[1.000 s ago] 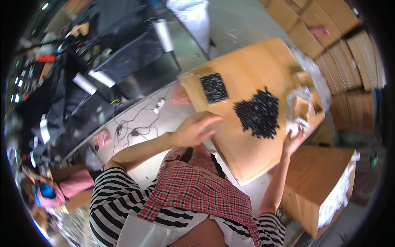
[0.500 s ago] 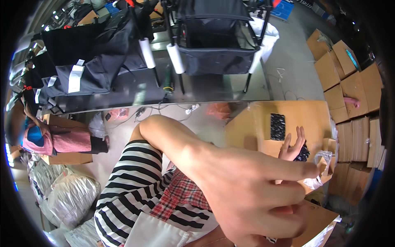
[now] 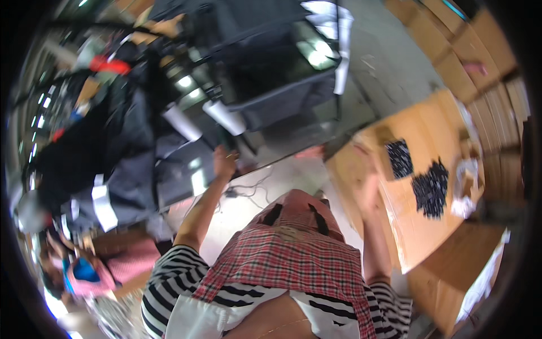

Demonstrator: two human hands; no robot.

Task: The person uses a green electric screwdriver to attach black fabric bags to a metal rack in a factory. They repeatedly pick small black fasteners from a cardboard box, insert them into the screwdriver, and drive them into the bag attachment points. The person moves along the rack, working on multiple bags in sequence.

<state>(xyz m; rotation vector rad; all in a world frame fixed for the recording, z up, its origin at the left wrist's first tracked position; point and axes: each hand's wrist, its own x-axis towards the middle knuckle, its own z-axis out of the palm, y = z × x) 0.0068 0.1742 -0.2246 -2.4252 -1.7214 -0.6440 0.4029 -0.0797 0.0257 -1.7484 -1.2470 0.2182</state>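
My left hand (image 3: 224, 165) is at the near edge of the dark bench, between the white-sleeved legs of a black fabric frame. Its fingers look closed around the lower end of a dark green, stick-shaped tool (image 3: 228, 139), probably an electric screwdriver; blur hides the detail. My right hand (image 3: 368, 179) hangs over the left side of a cardboard box and is smeared by motion, so its fingers are unclear. To its right on the cardboard, a small box of black pieces (image 3: 400, 159) stands beside a loose heap of black pieces (image 3: 431, 189).
A black fabric basket (image 3: 282, 101) on a frame stands on the bench (image 3: 288, 150), with black fabric (image 3: 130, 164) to its left. Cables (image 3: 248, 189) trail on the floor below. Another person in pink (image 3: 132, 263) is at the far left. Cartons (image 3: 474, 62) are stacked at right.
My view has turned and tilted. The hand that stretched across to the right has swung back to the bench on the left. My right hand has left the black pieces and moved left.
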